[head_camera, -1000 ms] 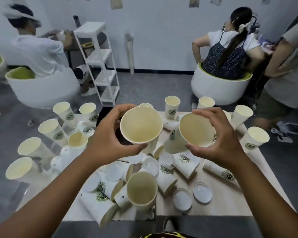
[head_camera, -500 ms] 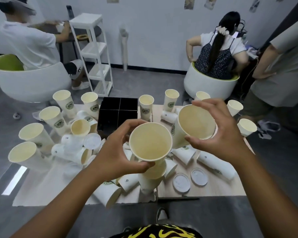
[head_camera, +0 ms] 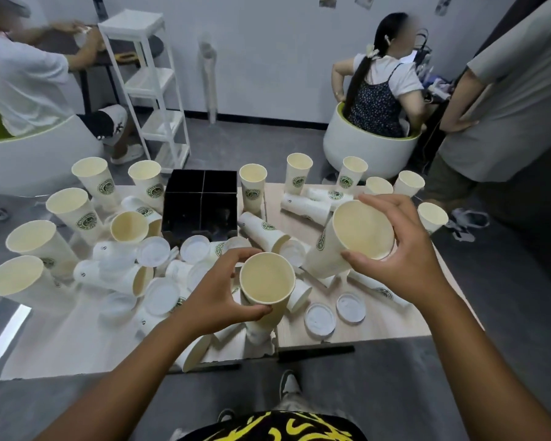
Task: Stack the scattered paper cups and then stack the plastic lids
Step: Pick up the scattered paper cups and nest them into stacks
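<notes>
Centre frame: the left hand (head_camera: 218,297) is gripping an upright cup (head_camera: 267,283) at its rim; the right hand (head_camera: 401,249) is gripping a tilted cup (head_camera: 353,238) right of centre. Being light, thin-walled paper, cups probably crush easily; holding near the stiffer rim seems safest.

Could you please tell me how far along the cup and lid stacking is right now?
Barely begun. The left hand grips a cup that seems nested in another; the right hand grips a second cup. Many cups remain scattered on the table, and lids lie unstacked.
</notes>
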